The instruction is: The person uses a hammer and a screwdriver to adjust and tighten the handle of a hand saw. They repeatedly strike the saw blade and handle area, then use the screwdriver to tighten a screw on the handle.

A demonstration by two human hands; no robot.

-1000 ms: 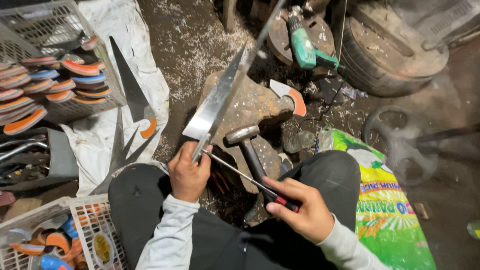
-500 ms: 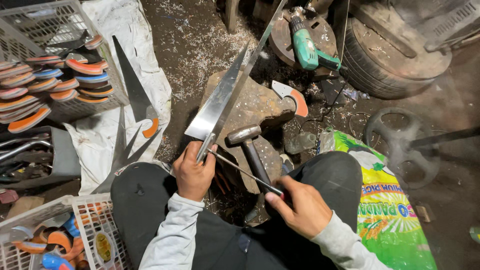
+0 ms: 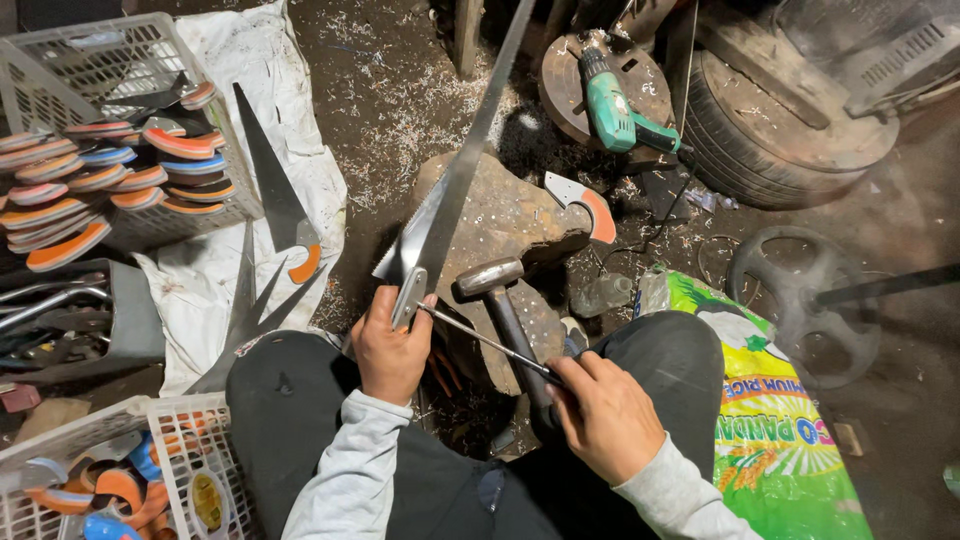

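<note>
My left hand (image 3: 390, 352) grips the narrow bare end of a long steel saw blade (image 3: 455, 190), which slants up and away over a brown stone block (image 3: 515, 215). My right hand (image 3: 605, 418) holds a thin metal rod (image 3: 480, 337) by its dark handle. The rod's tip touches the blade end just above my left fingers. A hammer (image 3: 492, 280) lies on the block between my hands, its handle pointing toward my right hand. I sit with dark trousers, knees on either side of the block.
A white crate (image 3: 90, 60) of orange and blue saw handles stands at upper left, loose blades (image 3: 275, 200) lean on white sacking, and another basket (image 3: 170, 440) sits at lower left. A green drill (image 3: 615, 110), a loose handle (image 3: 590, 200), a tyre (image 3: 800, 140), a wheel (image 3: 805, 300) and a green sack (image 3: 780, 420) lie right.
The saw blade has swung more upright in my left hand. My right hand has shifted slightly and brought the rod's tip up against the blade's bare end.
</note>
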